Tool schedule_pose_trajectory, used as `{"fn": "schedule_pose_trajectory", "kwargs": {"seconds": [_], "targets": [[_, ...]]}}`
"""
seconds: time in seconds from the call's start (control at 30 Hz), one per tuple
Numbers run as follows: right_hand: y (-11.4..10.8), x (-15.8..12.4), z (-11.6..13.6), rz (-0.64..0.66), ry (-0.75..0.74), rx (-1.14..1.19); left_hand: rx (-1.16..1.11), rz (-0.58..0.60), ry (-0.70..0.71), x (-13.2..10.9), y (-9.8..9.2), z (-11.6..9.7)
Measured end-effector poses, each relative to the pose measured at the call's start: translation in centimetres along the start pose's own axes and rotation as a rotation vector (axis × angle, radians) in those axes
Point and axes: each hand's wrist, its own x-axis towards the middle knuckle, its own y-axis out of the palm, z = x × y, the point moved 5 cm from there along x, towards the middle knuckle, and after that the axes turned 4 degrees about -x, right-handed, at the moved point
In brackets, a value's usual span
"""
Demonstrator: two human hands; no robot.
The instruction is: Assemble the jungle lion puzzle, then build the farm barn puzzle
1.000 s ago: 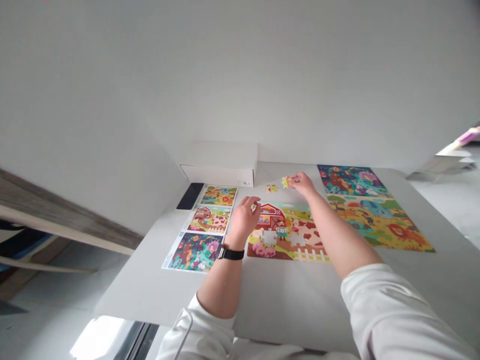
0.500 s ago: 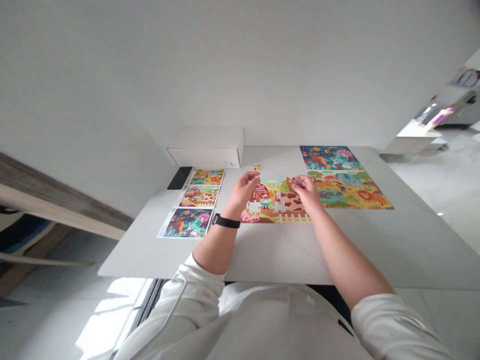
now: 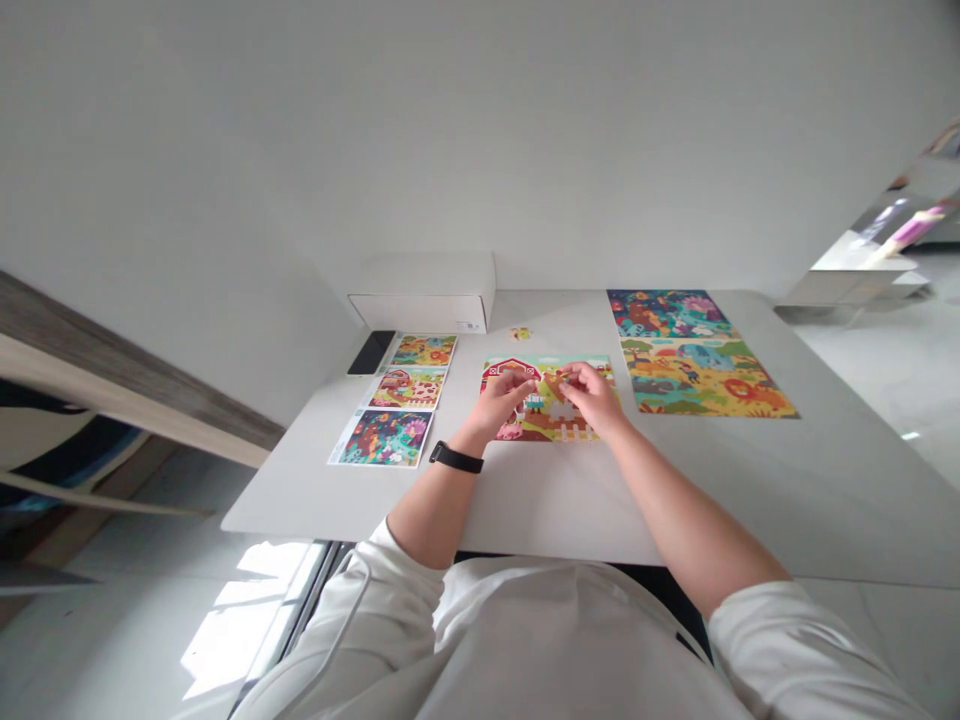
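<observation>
A farm puzzle (image 3: 534, 430) lies on the white table in front of me, with pale gaps in its lower middle. Over its left part is my left hand (image 3: 504, 402), fingers and thumb pinched together; what they hold, if anything, is too small to tell. My right hand (image 3: 592, 396) pinches a small brown and green puzzle piece (image 3: 555, 383) above the middle of the puzzle. The two hands are close together but apart. Behind the puzzle lies a small yellowish loose piece (image 3: 520, 333).
On the left, three small picture cards (image 3: 409, 389) lie in a column beside a black phone (image 3: 372, 353). A white box (image 3: 420, 310) stands by the wall. Two finished-looking picture sheets, a night scene (image 3: 670, 314) and a safari scene (image 3: 705, 377), lie on the right.
My right hand has moved left and slightly down with the piece, nearer to my left hand. My left hand has come down a little. The camera view has shifted slightly.
</observation>
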Motion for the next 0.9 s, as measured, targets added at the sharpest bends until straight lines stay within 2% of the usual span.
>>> {"fn": "schedule_pose_trajectory", "kwargs": {"seconds": [0.2, 0.3, 0.5, 0.57, 0.77, 0.9], "targets": [[0.5, -0.3, 0.4, 0.029, -0.010, 0.000, -0.040, 0.024, -0.055, 0.5, 0.2, 1.6], [0.4, -0.2, 0.4, 0.026, -0.011, 0.017, -0.042, 0.013, -0.059, 0.6, 0.2, 1.6], [-0.9, 0.0, 0.2, -0.096, -0.010, -0.091, -0.077, -0.074, -0.050, 0.5, -0.8, 0.8], [-1.1, -0.3, 0.8, -0.106, -0.081, -0.175, -0.075, -0.088, -0.050, 0.5, -1.0, 0.6], [-0.2, -1.5, 3.8, -0.057, -0.506, -0.448, -0.058, -0.087, -0.053, 0.6, -1.1, 0.8], [0.4, -1.6, 3.9, -0.010, -0.539, -0.534, -0.049, -0.083, -0.063, 0.6, -0.8, 0.9]]}}
